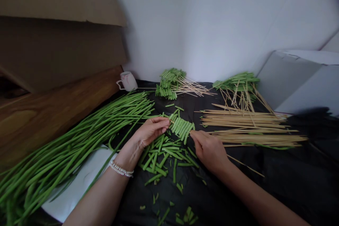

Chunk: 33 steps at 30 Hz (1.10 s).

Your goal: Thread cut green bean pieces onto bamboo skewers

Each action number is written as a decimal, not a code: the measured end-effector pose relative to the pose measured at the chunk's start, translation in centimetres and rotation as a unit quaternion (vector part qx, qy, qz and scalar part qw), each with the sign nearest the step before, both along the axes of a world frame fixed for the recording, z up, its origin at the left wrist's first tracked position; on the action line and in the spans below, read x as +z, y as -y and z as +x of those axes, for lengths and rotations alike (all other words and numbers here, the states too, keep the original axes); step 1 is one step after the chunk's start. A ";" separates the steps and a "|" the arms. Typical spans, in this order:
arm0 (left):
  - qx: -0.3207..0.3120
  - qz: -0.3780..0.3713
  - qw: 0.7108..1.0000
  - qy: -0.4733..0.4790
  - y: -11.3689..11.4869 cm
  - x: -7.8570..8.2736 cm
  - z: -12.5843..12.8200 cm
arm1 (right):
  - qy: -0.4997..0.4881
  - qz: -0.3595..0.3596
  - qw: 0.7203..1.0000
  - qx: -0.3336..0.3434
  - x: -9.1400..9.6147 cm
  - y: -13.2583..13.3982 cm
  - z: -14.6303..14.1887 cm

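Short cut pieces of green long bean (182,129) sit side by side in a row on a thin bamboo skewer (246,165). My right hand (210,148) is closed round this skewer just below the row, and its blunt end sticks out behind the hand. At the pointed end, my left hand (156,129) pinches the tip between thumb and fingers; whether a bean piece is also in that pinch is hidden. Beneath both hands lies a loose pile of cut bean pieces (169,152) on the black sheet (222,197).
Long uncut beans (92,134) spread across the left over a white board (76,187). Bare skewers (254,129) lie at right. Filled skewers (169,81) are stacked at back, with another stack (238,81) farther right. A mug (128,81), cardboard box (60,24) and white box (299,81) stand around.
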<state>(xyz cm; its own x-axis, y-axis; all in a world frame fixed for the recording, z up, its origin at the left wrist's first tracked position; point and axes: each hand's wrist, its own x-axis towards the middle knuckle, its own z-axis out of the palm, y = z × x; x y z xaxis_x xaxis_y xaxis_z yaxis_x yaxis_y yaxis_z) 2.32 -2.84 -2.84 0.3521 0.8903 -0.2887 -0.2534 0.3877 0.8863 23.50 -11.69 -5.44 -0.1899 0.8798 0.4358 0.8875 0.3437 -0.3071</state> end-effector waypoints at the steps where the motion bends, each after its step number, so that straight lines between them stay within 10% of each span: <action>1: 0.001 0.003 1.000 -0.004 0.0 0.0 0.0 | 0.002 -0.001 1.000 0.001 0.0 0.0 0.0; 33: -0.031 0.023 0.997 -0.073 0.7 0.0 0.4 | -0.029 -0.016 0.999 0.026 -0.5 0.2 -0.2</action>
